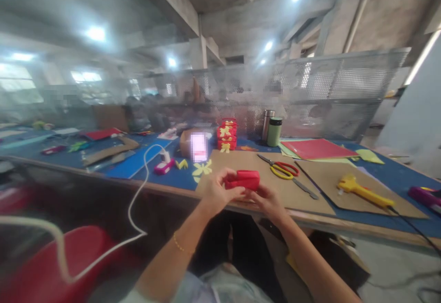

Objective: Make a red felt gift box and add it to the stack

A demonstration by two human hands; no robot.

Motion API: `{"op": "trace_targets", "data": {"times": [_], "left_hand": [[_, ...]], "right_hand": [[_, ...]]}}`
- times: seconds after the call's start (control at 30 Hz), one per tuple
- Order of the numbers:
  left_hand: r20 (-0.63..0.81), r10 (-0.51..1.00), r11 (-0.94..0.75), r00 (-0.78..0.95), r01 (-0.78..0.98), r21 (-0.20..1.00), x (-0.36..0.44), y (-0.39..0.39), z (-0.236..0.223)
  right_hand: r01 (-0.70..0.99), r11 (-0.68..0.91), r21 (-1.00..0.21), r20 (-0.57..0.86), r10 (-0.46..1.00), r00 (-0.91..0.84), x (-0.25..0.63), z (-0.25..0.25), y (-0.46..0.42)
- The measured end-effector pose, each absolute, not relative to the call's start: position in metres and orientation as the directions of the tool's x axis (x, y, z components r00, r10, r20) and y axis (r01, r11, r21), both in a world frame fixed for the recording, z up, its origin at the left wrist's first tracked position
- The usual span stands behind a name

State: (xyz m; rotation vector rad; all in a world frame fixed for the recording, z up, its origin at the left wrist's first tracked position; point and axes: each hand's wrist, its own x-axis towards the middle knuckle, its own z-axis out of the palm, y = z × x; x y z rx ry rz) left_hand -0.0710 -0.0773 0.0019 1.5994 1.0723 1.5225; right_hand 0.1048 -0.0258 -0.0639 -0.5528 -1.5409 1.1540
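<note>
A small red box-like piece [248,180], its material unclear, is held between both my hands just above the table's front edge. My left hand [220,191] grips its left side with the fingers curled and the thumb underneath. On the lower right, my right hand [267,201] pinches it near the bottom edge. Beneath and behind the piece lies a brown cardboard sheet [241,159]. Red and yellow scissors [283,169] rest on the cardboard, and a metal blade [306,189] lies beside them. Yellow cut-out shapes [202,168] are on the left.
A stacked red box with yellow flowers [226,135] stands at the back, near a green bottle [274,133]. On the right, a yellow glue gun [365,191] lies on another cardboard sheet. A white cable [132,206] hangs over the front edge. Red sheets [319,148] lie behind.
</note>
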Motion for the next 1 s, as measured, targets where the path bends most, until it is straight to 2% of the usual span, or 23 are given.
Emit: {"op": "trace_targets", "data": {"times": [0.23, 0.33, 0.4, 0.5, 0.57, 0.67, 0.73, 0.83, 1.0], "left_hand": [[0.329, 0.943, -0.326, -0.039, 0.073, 0.943, -0.068, -0.091, -0.011], [0.387, 0.917, -0.378, -0.102, 0.093, 0.921, -0.066, -0.096, -0.008], [0.494, 0.862, -0.467, -0.115, 0.2, 0.861, -0.068, -0.098, -0.005], [0.612, 0.784, -0.545, -0.099, 0.362, 0.757, -0.075, -0.1, -0.001], [0.67, 0.738, -0.572, -0.083, 0.45, 0.686, -0.077, -0.103, -0.001], [0.738, 0.673, -0.621, -0.035, 0.515, 0.591, -0.075, -0.109, -0.002], [0.765, 0.644, -0.648, 0.002, 0.533, 0.544, -0.071, -0.113, -0.002], [0.781, 0.624, -0.663, 0.039, 0.555, 0.503, -0.066, -0.118, -0.002], [0.786, 0.612, -0.688, 0.088, 0.549, 0.474, -0.064, -0.119, -0.003]], "right_hand": [[-0.253, 0.414, -0.874, 0.477, 0.829, -0.291, 0.101, -0.068, -0.044], [-0.211, 0.453, -0.866, 0.498, 0.815, -0.295, 0.099, -0.063, -0.052], [-0.161, 0.524, -0.837, 0.547, 0.786, -0.286, 0.102, -0.059, -0.057], [0.033, 0.704, -0.71, 0.695, 0.707, -0.126, 0.115, -0.05, -0.069], [0.245, 0.81, -0.533, 0.835, 0.55, 0.0, 0.126, -0.041, -0.08], [0.448, 0.86, -0.245, 0.952, 0.302, -0.058, 0.135, -0.029, -0.095], [0.498, 0.858, -0.123, 0.96, 0.23, -0.159, 0.136, -0.023, -0.102], [0.523, 0.85, -0.054, 0.955, 0.197, -0.222, 0.134, -0.021, -0.106], [0.452, 0.886, -0.105, 0.956, 0.215, -0.198, 0.134, -0.021, -0.107]]}}
